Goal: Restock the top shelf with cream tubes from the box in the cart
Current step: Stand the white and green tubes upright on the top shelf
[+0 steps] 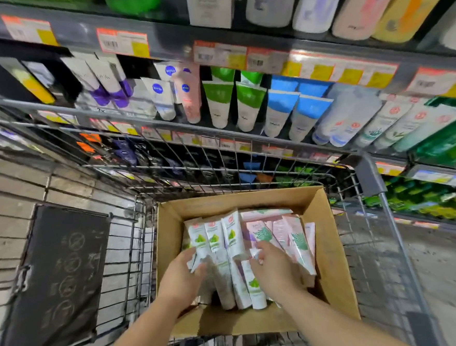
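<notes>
An open cardboard box [332, 249] sits in the wire cart [386, 215] and holds several cream tubes: white ones with green leaves [215, 236] on the left and pink ones [293, 233] on the right. Both my hands are inside the box. My left hand [181, 277] curls its fingers around the lower ends of the white tubes. My right hand [274, 269] grips tube ends in the middle of the box, between the white and the pink ones. The top shelf [174, 38] runs above, with bottles standing on it.
The shelf below the top one carries rows of tubes [246, 104] in white, green, blue and pink, with price labels [123, 42] on the shelf edges. The cart's folded black child seat flap [58, 274] is at the left. Lower shelves show through the cart's wire.
</notes>
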The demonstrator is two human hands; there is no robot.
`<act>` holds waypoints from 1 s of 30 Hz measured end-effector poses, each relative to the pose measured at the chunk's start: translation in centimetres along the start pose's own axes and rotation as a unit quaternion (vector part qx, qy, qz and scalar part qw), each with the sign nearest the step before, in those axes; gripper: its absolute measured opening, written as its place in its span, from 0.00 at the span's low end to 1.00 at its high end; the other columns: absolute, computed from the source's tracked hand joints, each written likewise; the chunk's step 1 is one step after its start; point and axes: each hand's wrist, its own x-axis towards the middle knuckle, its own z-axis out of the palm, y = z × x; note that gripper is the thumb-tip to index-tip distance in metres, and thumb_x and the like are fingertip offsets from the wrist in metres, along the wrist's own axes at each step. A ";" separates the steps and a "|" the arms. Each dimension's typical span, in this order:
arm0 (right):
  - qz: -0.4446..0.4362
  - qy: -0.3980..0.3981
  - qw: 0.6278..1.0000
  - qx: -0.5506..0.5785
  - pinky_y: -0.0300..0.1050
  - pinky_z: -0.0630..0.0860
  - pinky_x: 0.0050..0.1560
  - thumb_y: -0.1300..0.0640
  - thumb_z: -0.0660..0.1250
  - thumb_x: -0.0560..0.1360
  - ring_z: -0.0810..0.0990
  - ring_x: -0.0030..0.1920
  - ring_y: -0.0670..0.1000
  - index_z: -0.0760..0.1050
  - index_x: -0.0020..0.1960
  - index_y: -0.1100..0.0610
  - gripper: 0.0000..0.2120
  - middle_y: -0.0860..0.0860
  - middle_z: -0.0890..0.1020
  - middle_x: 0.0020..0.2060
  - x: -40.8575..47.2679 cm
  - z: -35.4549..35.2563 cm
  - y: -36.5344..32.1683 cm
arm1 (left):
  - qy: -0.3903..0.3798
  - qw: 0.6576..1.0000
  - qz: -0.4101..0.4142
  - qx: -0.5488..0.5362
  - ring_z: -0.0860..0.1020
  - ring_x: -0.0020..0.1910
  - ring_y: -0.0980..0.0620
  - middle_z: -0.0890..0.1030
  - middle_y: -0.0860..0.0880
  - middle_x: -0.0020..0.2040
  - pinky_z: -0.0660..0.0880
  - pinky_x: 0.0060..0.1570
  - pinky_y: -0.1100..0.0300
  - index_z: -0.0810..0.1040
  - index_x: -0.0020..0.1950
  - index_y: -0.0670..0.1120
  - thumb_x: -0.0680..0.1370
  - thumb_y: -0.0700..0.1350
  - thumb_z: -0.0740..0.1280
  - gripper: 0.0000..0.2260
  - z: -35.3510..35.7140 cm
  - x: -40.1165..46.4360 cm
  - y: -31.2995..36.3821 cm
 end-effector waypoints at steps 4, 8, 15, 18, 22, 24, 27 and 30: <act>-0.004 0.000 1.000 -0.029 0.49 0.76 0.53 0.41 0.63 0.76 0.79 0.57 0.54 0.68 0.67 0.45 0.22 0.46 0.80 0.60 2.5 1.0 -2.7 | -0.006 1.000 -0.007 -0.016 0.73 0.66 0.50 0.74 0.51 0.69 0.74 0.60 0.56 0.66 0.74 0.51 0.79 0.52 0.65 0.24 0.4 1.7 0.0; 0.037 -0.021 0.999 -0.018 0.47 0.73 0.50 0.40 0.68 0.72 0.78 0.59 0.56 0.67 0.67 0.48 0.28 0.49 0.78 0.61 5.0 2.6 -4.1 | -0.016 0.999 -0.001 -0.049 0.76 0.60 0.51 0.77 0.50 0.64 0.75 0.54 0.58 0.68 0.73 0.49 0.79 0.51 0.66 0.23 1.1 2.7 0.1; 0.022 -0.095 0.974 0.204 0.50 0.80 0.52 0.49 0.72 0.69 0.82 0.49 0.49 0.73 0.65 0.49 0.26 0.46 0.83 0.53 3.9 2.1 -3.8 | -0.018 0.991 0.006 -0.129 0.75 0.56 0.55 0.78 0.51 0.63 0.71 0.54 0.62 0.73 0.68 0.46 0.78 0.52 0.67 0.21 1.1 1.8 1.6; -0.010 -0.156 0.956 0.249 0.49 0.79 0.56 0.51 0.74 0.66 0.82 0.50 0.45 0.72 0.65 0.49 0.28 0.44 0.83 0.52 2.0 0.7 -3.5 | -0.091 0.964 -0.001 -0.251 0.79 0.52 0.53 0.83 0.53 0.53 0.73 0.48 0.63 0.82 0.53 0.46 0.78 0.51 0.68 0.10 0.7 0.9 3.7; 0.006 -0.202 0.948 0.247 0.39 0.77 0.51 0.56 0.73 0.71 0.80 0.54 0.45 0.73 0.58 0.48 0.17 0.42 0.79 0.51 0.0 -1.5 -1.6 | -0.133 0.944 -0.001 -0.302 0.82 0.50 0.46 0.86 0.48 0.50 0.77 0.53 0.49 0.83 0.52 0.48 0.77 0.48 0.70 0.07 0.2 0.3 4.6; 0.034 -0.146 0.983 0.102 0.35 0.73 0.43 0.53 0.69 0.74 0.79 0.55 0.48 0.73 0.52 0.46 0.08 0.44 0.80 0.50 -0.5 -1.8 0.6 | -0.118 0.937 -0.026 -0.329 0.82 0.49 0.45 0.85 0.46 0.52 0.77 0.53 0.47 0.80 0.54 0.46 0.78 0.47 0.69 0.08 -0.2 0.2 4.4; 0.065 -0.131 0.988 -0.051 0.41 0.75 0.49 0.53 0.66 0.76 0.77 0.58 0.52 0.70 0.65 0.49 0.18 0.49 0.78 0.60 -0.7 -1.4 3.7 | -0.092 0.937 -0.052 -0.333 0.82 0.50 0.44 0.84 0.46 0.52 0.77 0.52 0.48 0.79 0.55 0.46 0.78 0.49 0.69 0.10 -0.6 0.4 3.0; 0.066 -0.168 0.981 -0.069 0.44 0.76 0.53 0.51 0.68 0.75 0.78 0.59 0.53 0.53 0.78 0.52 0.36 0.50 0.78 0.62 -0.3 0.1 4.9 | -0.082 0.938 -0.069 -0.328 0.82 0.50 0.43 0.84 0.45 0.52 0.77 0.51 0.47 0.79 0.55 0.46 0.77 0.51 0.69 0.11 -0.7 0.7 1.2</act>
